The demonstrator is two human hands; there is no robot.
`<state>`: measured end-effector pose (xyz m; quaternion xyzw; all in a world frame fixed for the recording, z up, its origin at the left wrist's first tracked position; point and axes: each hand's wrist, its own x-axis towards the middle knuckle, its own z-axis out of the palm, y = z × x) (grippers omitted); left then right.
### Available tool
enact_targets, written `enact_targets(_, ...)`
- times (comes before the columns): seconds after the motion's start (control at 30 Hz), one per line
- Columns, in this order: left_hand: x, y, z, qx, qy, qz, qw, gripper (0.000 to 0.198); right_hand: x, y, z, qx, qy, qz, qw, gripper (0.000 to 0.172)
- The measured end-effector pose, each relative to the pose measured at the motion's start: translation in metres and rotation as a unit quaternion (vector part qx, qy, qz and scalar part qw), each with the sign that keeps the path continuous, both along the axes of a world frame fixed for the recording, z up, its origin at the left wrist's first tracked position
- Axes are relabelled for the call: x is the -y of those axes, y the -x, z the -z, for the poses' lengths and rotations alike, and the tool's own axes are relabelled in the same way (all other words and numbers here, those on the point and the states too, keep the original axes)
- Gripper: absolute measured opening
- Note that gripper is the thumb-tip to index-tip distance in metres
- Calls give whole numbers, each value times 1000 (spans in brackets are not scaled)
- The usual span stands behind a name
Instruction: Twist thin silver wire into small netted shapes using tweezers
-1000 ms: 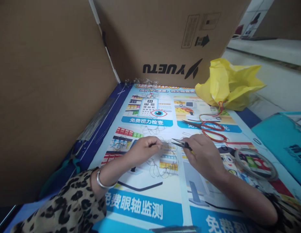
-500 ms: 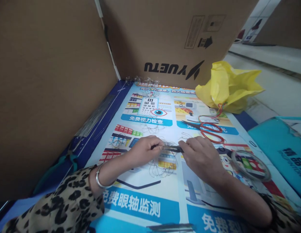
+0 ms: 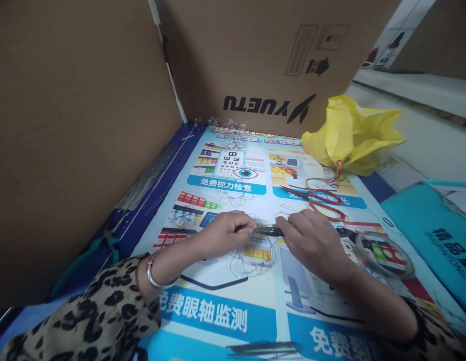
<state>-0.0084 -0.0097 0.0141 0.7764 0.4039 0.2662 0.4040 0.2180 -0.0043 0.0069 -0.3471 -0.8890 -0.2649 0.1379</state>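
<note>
My right hand is closed around a pair of pliers, whose dark, narrow jaws point left; the handles are hidden in the palm. At the tip of the jaws, my left hand pinches thin wire, with thumb and forefinger nearly touching the metal. Loops of fine wire spread over the printed poster just below the fingers. Scissors with red handles lie beyond my right hand. Right of that wrist is a coil of clear line.
Cardboard panels stand at the back and left. A yellow bag and a teal box are on the right. More wire pieces lie at the back, straight strips and teal-handled pliers at left, dark rods in front.
The view has shifted slightly. Both hands stay nearly in place, and the pliers' jaws have turned a little at the left fingertips.
</note>
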Motion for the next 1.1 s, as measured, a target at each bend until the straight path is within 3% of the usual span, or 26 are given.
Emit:
enact_targets(0.83,3,-2,-6,7,24,-16,1000,15,0,4,2,-25,62,4,998,16)
enact_targets(1.1,3,-5,-4,26,64,-52,996,13,0,5,12,-129,187,18,974,15)
